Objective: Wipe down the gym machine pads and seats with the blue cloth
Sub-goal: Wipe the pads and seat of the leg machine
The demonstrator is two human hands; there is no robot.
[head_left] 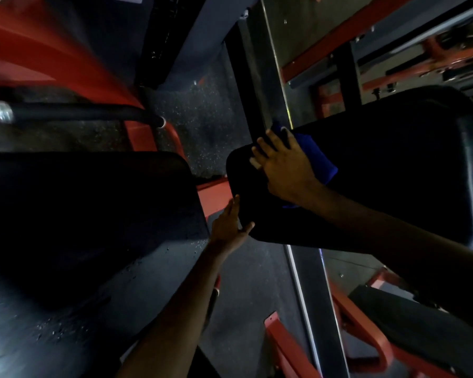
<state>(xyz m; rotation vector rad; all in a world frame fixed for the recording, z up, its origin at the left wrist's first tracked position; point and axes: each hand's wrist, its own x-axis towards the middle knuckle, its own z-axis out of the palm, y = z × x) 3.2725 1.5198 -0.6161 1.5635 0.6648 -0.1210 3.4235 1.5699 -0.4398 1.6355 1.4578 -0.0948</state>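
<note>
A long black padded bench pad (388, 170) runs from the centre to the right edge. My right hand (281, 167) lies flat on its near end with fingers spread, pressing the blue cloth (316, 156) against the pad. The cloth shows past my palm on the right and below my wrist. My left hand (230, 227) holds the pad's lower left corner, thumb on top of the edge and fingers along its side. A second black seat pad (88, 203) fills the left.
Red machine frame tubes (52, 50) cross the upper left, with a black handle bar (74, 114) below them. More red frame parts (290, 347) stand at the bottom right. Dark speckled rubber floor (202, 126) lies between the pads. A mirror panel (366, 50) rises at the upper right.
</note>
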